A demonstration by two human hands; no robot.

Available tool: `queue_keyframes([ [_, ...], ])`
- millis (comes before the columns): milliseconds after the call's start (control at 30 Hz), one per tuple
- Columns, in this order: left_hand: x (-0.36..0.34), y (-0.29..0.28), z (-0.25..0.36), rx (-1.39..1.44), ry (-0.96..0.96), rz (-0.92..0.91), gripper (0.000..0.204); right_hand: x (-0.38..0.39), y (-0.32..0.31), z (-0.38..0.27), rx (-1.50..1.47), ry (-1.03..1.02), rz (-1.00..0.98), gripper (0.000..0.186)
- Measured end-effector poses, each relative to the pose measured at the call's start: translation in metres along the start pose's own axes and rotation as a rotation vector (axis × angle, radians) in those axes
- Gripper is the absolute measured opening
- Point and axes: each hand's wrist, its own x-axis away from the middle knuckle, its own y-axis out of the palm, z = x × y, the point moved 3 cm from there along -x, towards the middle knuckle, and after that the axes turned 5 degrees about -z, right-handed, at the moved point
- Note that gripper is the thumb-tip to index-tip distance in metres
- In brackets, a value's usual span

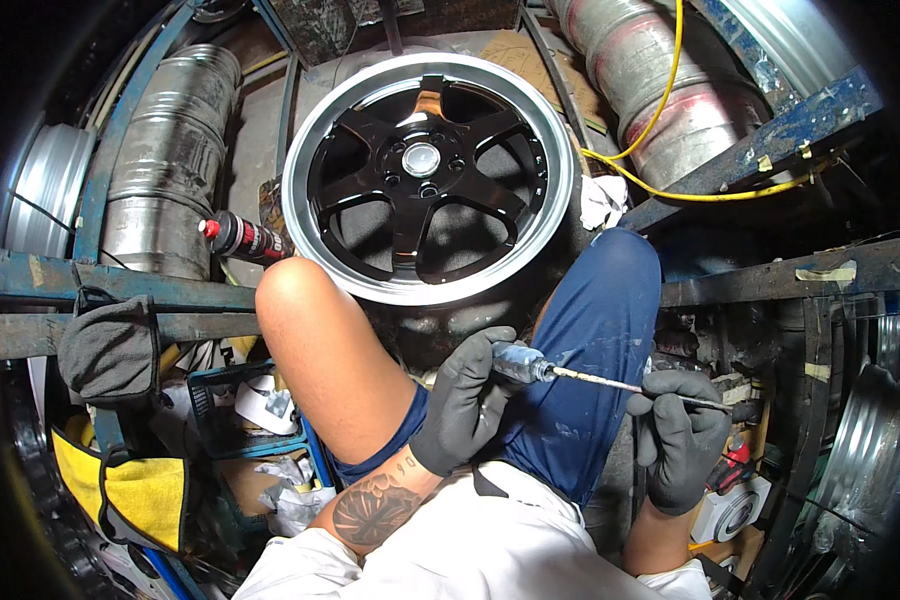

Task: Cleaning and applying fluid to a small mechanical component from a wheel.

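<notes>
A grey glove covers my left hand (462, 405), whose fingers are closed around a small, clear-looking bottle (518, 363) lying nearly sideways above my lap. In my gloved right hand (682, 435) a thin paintbrush (602, 381) is pinched between thumb and fingers. Its pale, coated end meets the bottle's mouth; I cannot tell how far inside the tip reaches. Just beyond my knees stands a car wheel (410, 228) with glossy black spokes, a silver outer lip and a silver centre cap. Neither hand touches the wheel.
Metal drums (170, 150) flank the wheel, and a yellow hose (672, 80) loops at the right. A black-and-red bottle (250, 240) lies by my left knee. Blue beams (210, 290) run along both sides. Cloths (120, 490), a blue crate (210, 400) and a white rag (603, 203) are around.
</notes>
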Motion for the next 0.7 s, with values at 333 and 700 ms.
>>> queue_keyframes([
  [333, 0.002, 0.004, -0.003, 0.257, -0.102, 0.061, 0.035, -0.002, -0.013, 0.006, -0.062, -0.084, 0.047, 0.024],
  [700, 0.002, 0.001, -0.002, -0.106, 0.058, -0.001, 0.029, -0.004, -0.017, 0.009, -0.173, -0.061, 0.050, 0.023],
])
